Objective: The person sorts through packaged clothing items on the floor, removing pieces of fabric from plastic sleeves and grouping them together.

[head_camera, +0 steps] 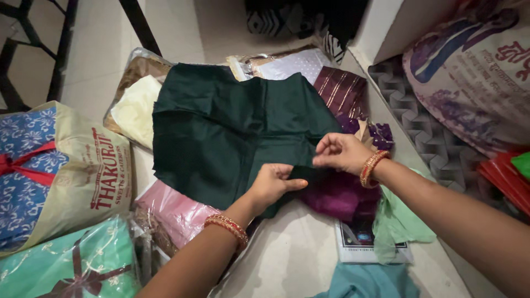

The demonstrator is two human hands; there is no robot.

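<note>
A dark green garment (221, 132) lies spread over a pile of packed clothes on the floor. My left hand (271, 183) pinches its near hem, thumb on top. My right hand (341, 152) grips the same edge a little to the right, fingers curled on the cloth. Both wrists wear red and gold bangles. Under the green cloth's near right corner sits a purple fabric (339, 196), partly hidden by my hands.
A cream cloth in a clear packet (135, 107) lies at the left, a pink packet (171, 212) below it. A beige printed bag (91, 171), a mint green packet (66, 265), a maroon striped cloth (341, 91), a light green cloth (395, 223) and a large printed sack (475, 72) surround the pile.
</note>
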